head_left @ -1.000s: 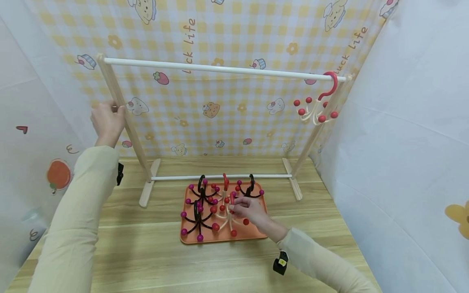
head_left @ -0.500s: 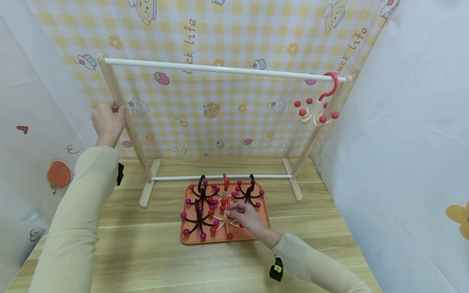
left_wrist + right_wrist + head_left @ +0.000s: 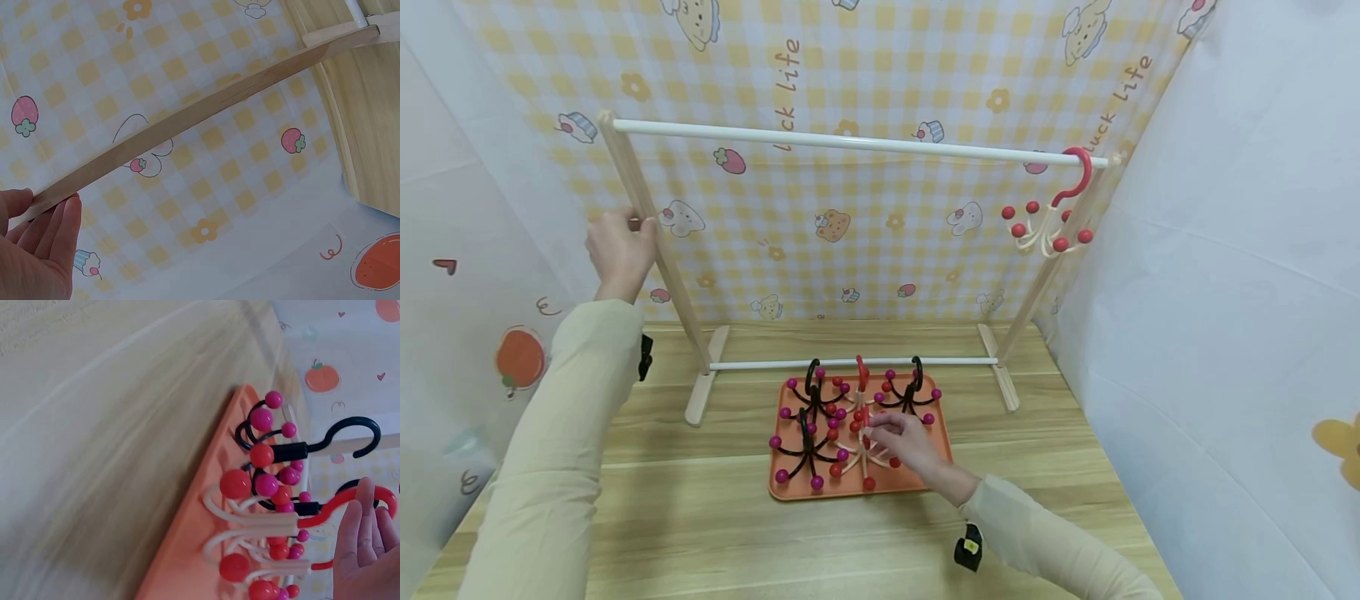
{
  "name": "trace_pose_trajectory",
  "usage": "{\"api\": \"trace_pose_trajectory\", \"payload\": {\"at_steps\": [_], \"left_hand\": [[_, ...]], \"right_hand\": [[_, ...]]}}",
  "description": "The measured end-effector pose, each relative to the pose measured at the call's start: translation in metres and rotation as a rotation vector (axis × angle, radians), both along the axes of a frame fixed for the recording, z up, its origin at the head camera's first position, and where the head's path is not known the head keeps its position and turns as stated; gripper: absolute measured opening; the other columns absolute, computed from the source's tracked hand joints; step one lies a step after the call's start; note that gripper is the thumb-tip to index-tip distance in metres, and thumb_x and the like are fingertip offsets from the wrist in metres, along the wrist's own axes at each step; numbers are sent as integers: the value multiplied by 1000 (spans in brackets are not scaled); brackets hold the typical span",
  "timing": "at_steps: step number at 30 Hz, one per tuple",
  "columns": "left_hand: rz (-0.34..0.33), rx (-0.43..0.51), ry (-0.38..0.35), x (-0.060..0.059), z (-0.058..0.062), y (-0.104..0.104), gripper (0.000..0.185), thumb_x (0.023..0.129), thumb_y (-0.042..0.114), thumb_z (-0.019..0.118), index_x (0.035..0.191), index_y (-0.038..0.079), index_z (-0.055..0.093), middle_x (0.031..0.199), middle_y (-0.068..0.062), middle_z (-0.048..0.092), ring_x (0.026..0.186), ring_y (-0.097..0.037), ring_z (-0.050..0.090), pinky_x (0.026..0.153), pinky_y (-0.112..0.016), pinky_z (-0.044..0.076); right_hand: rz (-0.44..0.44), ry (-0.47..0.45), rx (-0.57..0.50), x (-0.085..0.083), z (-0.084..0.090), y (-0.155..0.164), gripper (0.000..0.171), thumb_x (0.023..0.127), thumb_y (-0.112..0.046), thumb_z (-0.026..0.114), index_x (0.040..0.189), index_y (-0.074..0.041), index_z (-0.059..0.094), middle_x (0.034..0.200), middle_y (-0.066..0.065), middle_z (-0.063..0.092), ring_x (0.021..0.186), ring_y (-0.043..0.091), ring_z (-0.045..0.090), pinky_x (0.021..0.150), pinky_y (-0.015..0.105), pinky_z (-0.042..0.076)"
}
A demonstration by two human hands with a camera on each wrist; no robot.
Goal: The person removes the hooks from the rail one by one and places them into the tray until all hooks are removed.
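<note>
While your left hand [image 3: 619, 250] grips the slanted wooden rack post [image 3: 655, 242], your right hand [image 3: 901, 440] fingers pinch the red hook of a cream, red-balled hanger [image 3: 859, 450] on the orange tray [image 3: 790, 490]; neighbouring black hangers [image 3: 808, 446] beside your fingers could snag and tangle.

A yellow-and-white checked backdrop [image 3: 865, 217] with cartoon animals, strawberries and cupcakes hangs behind a pale wooden tabletop [image 3: 700, 517]. White sheets with fruit prints [image 3: 1225, 275] close in both sides, under soft, even light.
</note>
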State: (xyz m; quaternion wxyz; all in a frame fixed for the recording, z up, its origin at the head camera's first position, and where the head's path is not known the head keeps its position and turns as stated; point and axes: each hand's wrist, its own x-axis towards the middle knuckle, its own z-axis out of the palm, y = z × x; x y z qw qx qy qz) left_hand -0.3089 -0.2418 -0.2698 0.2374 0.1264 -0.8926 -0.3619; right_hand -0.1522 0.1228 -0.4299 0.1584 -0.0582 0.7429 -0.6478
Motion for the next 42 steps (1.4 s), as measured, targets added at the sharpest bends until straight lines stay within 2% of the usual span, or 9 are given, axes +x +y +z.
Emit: {"api": "trace_pose_trajectory", "payload": {"at_steps": [5, 8, 12, 15, 19, 23, 30, 34, 42], "left_hand": [[-3, 11, -16, 0, 0, 0, 38, 92, 23, 40, 119, -1, 53, 114, -22, 53, 98, -37, 53, 81, -42, 43], [0, 11, -16, 0, 1, 0, 38, 92, 23, 40, 119, -1, 53, 114, -22, 53, 100, -37, 52, 81, -43, 43], [1, 7, -11, 1, 0, 0, 38, 92, 22, 40, 118, -2, 53, 114, -22, 54, 100, -37, 51, 82, -43, 42], [2, 1, -9, 1, 0, 0, 38, 92, 22, 40, 118, -2, 53, 114, -22, 54, 100, -37, 52, 81, -43, 43], [2, -2, -11, 1, 0, 0, 38, 92, 22, 40, 118, -2, 53, 113, -22, 54, 99, -37, 52, 80, -43, 43], [5, -10, -12, 1, 1, 0, 38, 92, 22, 39, 118, -2, 53, 113, -22, 54, 98, -36, 53, 79, -42, 44], [1, -6, -10, 2, 1, 0, 37, 92, 21, 40, 117, -3, 54, 113, -22, 54, 98, -37, 53, 79, -43, 44], [1, -14, -2, 2, 1, 1, 38, 92, 22, 41, 116, -3, 55, 111, -23, 55, 98, -38, 52, 78, -43, 43], [-6, -25, 1, 2, 0, 1, 39, 92, 23, 40, 115, -4, 55, 111, -24, 55, 98, -38, 52, 76, -42, 43]], "right_hand": [[-47, 23, 28, -7, 10, 7, 26, 88, -13, 54, 103, 8, 55, 88, 14, 61, 75, 32, 60, 65, 36, 51], [-71, 45, 28, -21, 5, 16, 30, 88, -18, 54, 104, 7, 55, 89, 10, 62, 73, 24, 61, 65, 36, 51], [-94, 106, 15, -58, -30, 37, 32, 86, -31, 57, 102, -4, 58, 95, 10, 62, 74, 23, 60, 64, 38, 50], [-109, 160, -18, -90, -56, 56, 30, 86, -33, 57, 105, -10, 59, 97, 9, 62, 74, 23, 61, 61, 37, 50], [-138, 193, -52, -116, -57, 75, 32, 88, -29, 54, 112, -8, 57, 99, 10, 62, 75, 24, 62, 62, 36, 50], [-155, 200, -78, -120, -25, 84, 35, 85, -30, 58, 112, -8, 57, 101, 9, 62, 76, 24, 62, 67, 36, 50], [-282, 179, 27, -87, 70, 76, 42, 87, -28, 55, 116, 2, 51, 109, 16, 57, 85, 26, 60, 79, 41, 46], [-313, 172, 32, -84, 96, 81, 39, 87, -27, 55, 114, 1, 52, 109, 16, 57, 80, 19, 60, 80, 38, 46], [-371, 231, -4, -93, 120, 100, 30, 88, -21, 54, 109, 0, 55, 90, -3, 62, 77, 17, 61, 73, 30, 49]]}}
